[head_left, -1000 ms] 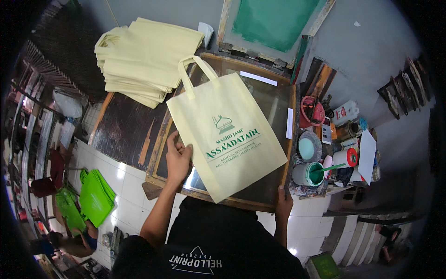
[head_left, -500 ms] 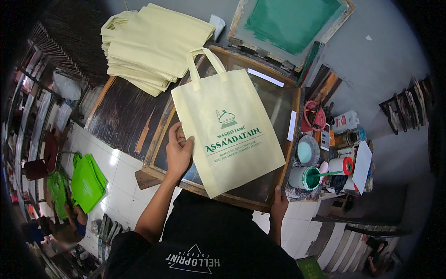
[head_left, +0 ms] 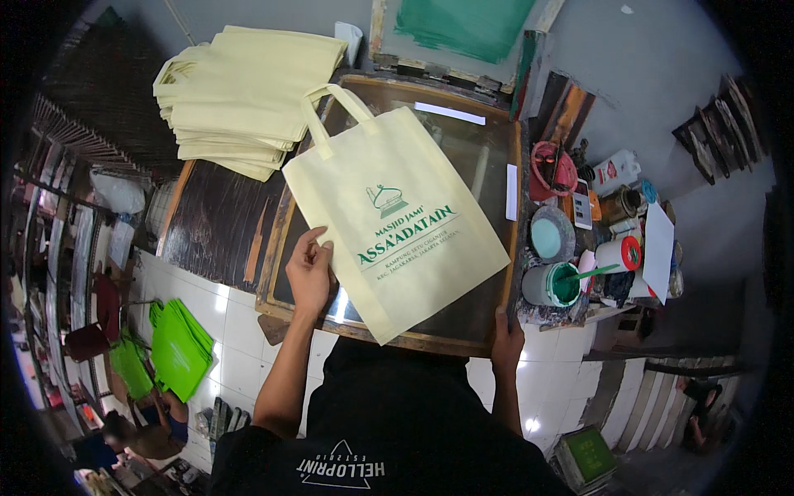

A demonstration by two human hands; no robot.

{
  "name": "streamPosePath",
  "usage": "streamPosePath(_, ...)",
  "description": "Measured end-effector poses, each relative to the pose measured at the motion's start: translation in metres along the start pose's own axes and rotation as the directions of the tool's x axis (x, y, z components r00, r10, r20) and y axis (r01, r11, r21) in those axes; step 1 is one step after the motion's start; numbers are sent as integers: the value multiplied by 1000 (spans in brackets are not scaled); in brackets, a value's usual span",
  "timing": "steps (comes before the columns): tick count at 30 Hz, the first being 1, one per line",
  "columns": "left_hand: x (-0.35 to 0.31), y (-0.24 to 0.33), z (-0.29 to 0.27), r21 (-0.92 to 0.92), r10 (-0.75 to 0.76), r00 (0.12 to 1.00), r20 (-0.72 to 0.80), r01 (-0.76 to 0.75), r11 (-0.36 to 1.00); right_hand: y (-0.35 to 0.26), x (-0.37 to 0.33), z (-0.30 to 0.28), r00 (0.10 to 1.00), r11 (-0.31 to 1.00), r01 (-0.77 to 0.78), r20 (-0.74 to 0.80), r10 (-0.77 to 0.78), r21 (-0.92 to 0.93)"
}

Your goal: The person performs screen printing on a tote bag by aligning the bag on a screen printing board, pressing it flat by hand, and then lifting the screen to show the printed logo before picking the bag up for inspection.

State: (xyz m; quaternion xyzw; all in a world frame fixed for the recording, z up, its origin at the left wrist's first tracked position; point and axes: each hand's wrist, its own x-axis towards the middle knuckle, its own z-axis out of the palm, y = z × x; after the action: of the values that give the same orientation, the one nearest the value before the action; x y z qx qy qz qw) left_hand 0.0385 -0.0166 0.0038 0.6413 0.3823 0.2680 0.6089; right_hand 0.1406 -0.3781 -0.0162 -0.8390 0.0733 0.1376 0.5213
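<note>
A cream non-woven tote bag point(head_left: 397, 223) with a green print of a dome and lettering lies slanted over a glass-topped, wood-framed table point(head_left: 488, 302). Its two handles point toward the far left. At the bag's left edge, my left hand point(head_left: 310, 269) has its thumb and fingers closed on the fabric. My right hand point(head_left: 506, 339) grips the near right corner of the wooden frame, apart from the bag; some of its fingers are hidden under the edge.
A stack of cream bags point(head_left: 248, 99) sits far left. Behind the table stands a green-coated printing screen point(head_left: 463, 29). A green paint tub point(head_left: 550, 285), a pale ink bowl point(head_left: 547, 238) and a pink basket point(head_left: 552, 171) crowd the right. Green bags point(head_left: 180, 347) and a person point(head_left: 157, 430) are lower left.
The whole view has shifted, with the table and stack now further left in the picture. Both hands keep their places, and the bag lies much as before.
</note>
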Motion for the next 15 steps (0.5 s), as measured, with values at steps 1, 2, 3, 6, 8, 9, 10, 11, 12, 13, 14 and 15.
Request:
streamPosePath(1, -8, 5, 3, -31, -19, 1000, -10, 18, 999, -1, 0, 0, 1000, 1000, 18, 6, -18, 20)
streamPosePath(2, -17, 11, 6, -62, -36, 999, -14, 35, 997, -2, -2, 0, 999, 999, 35, 6, -36, 41)
streamPosePath(3, -26, 14, 7, -94, -50, 998, -24, 48, 994, 0, -2, -1, 1000, 999, 21, 17, -22, 50)
streamPosePath(6, -63, 4, 14, -116, 16, 993, -116, -30, 993, 6, 2, -4, 999, 999, -19, 46, 17, 39)
streamPosePath(8, -88, -5, 19, -100, 41, 984, -171, -58, 993, 7, 5, -7, 997, 999, -45, 56, 45, -7)
streamPosePath(9, -100, -4, 22, -127, -17, 986, -165, -4, 992, 7, 5, -7, 999, 1000, -12, 49, 12, 0)
streamPosePath(10, -104, -4, 25, -149, -20, 989, -148, -2, 989, 7, 4, -6, 999, 1000, 20, 41, -21, 8)
streamPosePath(11, -110, -6, 27, -172, -29, 990, -136, 5, 985, 7, 3, -7, 998, 999, 52, 37, -53, 10)
streamPosePath(12, -115, -8, 29, -196, -38, 992, -122, 13, 981, 8, 3, -9, 996, 998, 50, 68, -51, 27)
streamPosePath(13, -114, -14, 30, -170, -46, 993, -113, 26, 985, 9, 4, -10, 994, 998, 46, 98, -50, 44)
streamPosePath(14, -116, -14, 31, -161, -39, 994, -100, 22, 987, 8, 4, -10, 991, 997, 42, 127, -50, 69)
streamPosePath(15, -120, -14, 31, -153, -32, 996, -86, 18, 988, 6, 4, -11, 990, 996, 52, 129, -60, 67)
